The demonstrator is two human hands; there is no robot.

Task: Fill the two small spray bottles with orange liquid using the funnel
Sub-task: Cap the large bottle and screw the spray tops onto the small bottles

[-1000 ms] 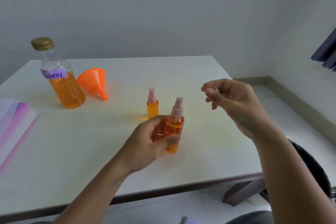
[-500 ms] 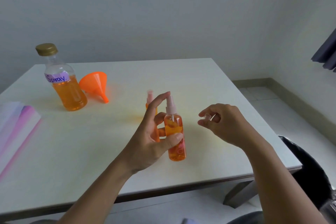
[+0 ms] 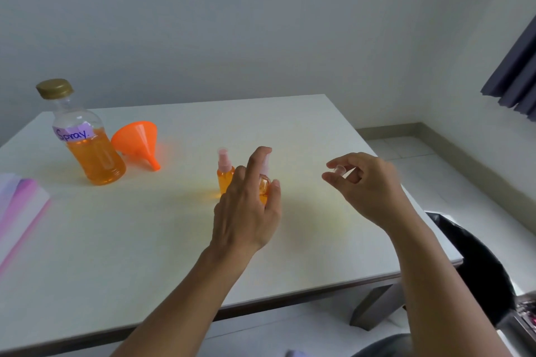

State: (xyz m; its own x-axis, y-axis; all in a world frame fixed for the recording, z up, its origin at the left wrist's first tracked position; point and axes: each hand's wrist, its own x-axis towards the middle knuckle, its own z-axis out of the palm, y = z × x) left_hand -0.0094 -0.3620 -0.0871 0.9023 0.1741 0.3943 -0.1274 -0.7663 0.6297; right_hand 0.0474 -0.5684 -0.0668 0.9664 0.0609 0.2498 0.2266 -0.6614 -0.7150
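Note:
Two small spray bottles full of orange liquid stand mid-table. My left hand (image 3: 246, 206) wraps around the nearer spray bottle (image 3: 264, 187), index finger raised beside its pink sprayer, hiding most of it. The other spray bottle (image 3: 224, 174) stands just left of it, free. My right hand (image 3: 365, 182) hovers to the right, pinching a small clear cap (image 3: 338, 169) between thumb and fingers. The orange funnel (image 3: 137, 140) lies on its side at the back left, next to the large bottle (image 3: 87, 139) labelled "Spray", capped gold and about half full of orange liquid.
The white table (image 3: 145, 240) stands against a grey wall. A pink-and-white folded sheet (image 3: 20, 211) lies at the left edge. A dark chair (image 3: 478, 269) sits beyond the table's right corner, and a dark curtain (image 3: 519, 81) hangs at the far right.
My left hand has moved the nearer spray bottle back beside the other one and turned over it. My right hand came down from its raised position, still pinching the clear cap.

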